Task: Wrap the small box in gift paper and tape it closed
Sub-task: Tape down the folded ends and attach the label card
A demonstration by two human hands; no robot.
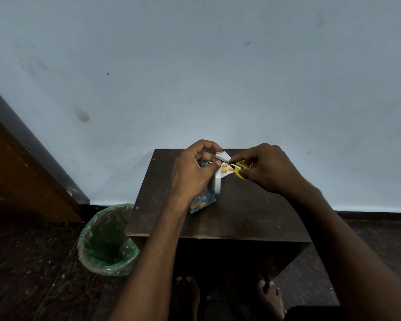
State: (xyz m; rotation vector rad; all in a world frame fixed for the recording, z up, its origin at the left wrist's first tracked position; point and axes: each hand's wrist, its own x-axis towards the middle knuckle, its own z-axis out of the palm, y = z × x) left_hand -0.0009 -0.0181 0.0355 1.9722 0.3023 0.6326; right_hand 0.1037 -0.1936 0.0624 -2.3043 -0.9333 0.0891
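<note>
Count: two hands, left [192,169] and right [267,167]; one pair of scissors [237,167]; one wrapped box [203,200]. One table [252,212]. One bin [107,242] at 8 o'clock.

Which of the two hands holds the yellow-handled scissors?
The right hand has the scissors in its grip; the left hand holds the wrapped box instead.

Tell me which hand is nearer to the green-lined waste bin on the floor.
Left. The left hand holds the wrapped box on the table side closest to the waste bin. The right hand, gripping the yellow scissors, is farther over, away from the bin.
</note>
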